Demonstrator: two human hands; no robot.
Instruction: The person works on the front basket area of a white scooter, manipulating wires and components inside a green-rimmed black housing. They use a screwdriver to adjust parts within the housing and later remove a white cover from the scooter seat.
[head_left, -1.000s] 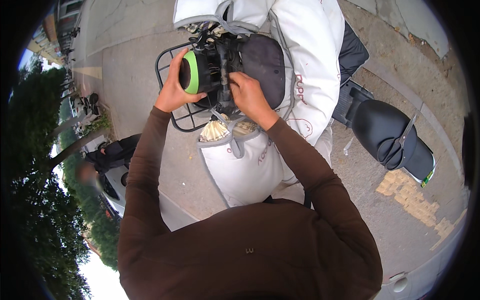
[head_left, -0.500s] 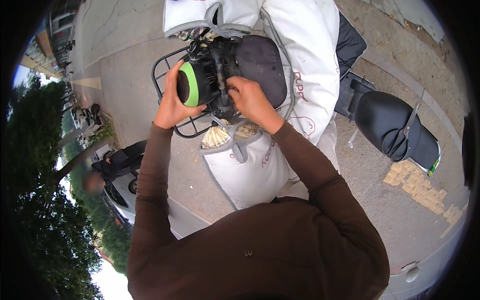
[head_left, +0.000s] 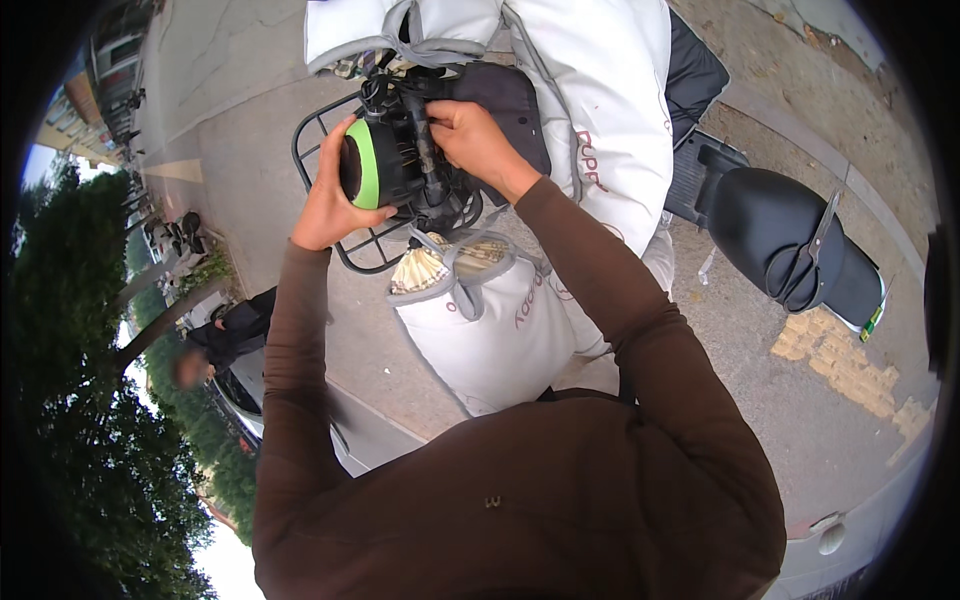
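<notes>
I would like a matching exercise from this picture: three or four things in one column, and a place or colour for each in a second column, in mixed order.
Things:
1. left hand
2. right hand
3. scooter seat
4. wire basket

Descriptions:
A. black, at the right of the picture
B. on the round end with the green ring
C. on the black handlebar part
D. dark metal grid under the left hand

Pairs: 1-B, 2-C, 3-A, 4-D

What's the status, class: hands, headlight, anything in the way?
Left hand cups green-rimmed headlight. Right hand grips behind it. Wire basket and white padded cover crowd close.
</notes>
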